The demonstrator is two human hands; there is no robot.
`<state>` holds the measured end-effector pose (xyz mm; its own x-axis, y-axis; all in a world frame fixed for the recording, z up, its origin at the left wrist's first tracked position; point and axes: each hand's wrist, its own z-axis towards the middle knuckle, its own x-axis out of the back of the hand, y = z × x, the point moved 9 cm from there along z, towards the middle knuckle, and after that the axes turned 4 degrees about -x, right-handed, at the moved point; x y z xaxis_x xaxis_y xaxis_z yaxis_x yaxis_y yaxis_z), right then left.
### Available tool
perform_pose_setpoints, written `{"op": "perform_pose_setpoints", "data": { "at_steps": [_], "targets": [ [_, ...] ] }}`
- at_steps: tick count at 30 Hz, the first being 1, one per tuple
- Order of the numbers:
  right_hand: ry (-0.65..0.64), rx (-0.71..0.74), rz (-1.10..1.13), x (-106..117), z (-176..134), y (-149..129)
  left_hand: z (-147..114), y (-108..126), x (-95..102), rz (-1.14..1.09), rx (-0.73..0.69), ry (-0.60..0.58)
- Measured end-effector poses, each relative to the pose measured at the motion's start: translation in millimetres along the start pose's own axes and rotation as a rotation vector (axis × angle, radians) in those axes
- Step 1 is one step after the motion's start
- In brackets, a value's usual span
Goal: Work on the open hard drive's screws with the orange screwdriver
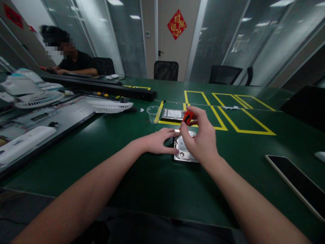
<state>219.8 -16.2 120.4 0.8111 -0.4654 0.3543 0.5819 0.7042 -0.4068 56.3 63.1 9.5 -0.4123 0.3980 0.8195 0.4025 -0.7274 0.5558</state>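
Observation:
A silver hard drive (185, 155) lies flat on the green table in front of me. My left hand (158, 141) rests at its left side, thumb on the lower left part and fingers along the upper left edge, holding it. My right hand (200, 135) is closed around the red and black handle of a screwdriver (188, 117), tilted over the drive. The screwdriver's tip points down at the drive's upper left area; whether it sits in a screw is too small to tell. My right hand hides the drive's right part.
Behind the drive lie a second hard drive (172, 114) and a clear plastic cup (153, 115). Yellow tape (256, 133) marks rectangles. A phone (297, 183) lies at right. Fan parts (109, 105) and a large panel (50, 125) fill the left. Another person (78, 62) sits far left.

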Motion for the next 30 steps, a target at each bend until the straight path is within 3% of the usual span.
{"op": "perform_pose_setpoints", "data": {
  "at_steps": [15,25,30],
  "targets": [
    [-0.022,-0.034,0.097,-5,-5,10,0,-1,-0.8,-0.007,0.015,-0.012],
    [0.012,0.025,-0.039,7,3,0,0,0,-0.8,-0.007,0.023,-0.004],
    [0.017,0.051,-0.006,6,3,-3,-1,-2,-1.1,0.005,0.026,-0.004]
  ]
}}
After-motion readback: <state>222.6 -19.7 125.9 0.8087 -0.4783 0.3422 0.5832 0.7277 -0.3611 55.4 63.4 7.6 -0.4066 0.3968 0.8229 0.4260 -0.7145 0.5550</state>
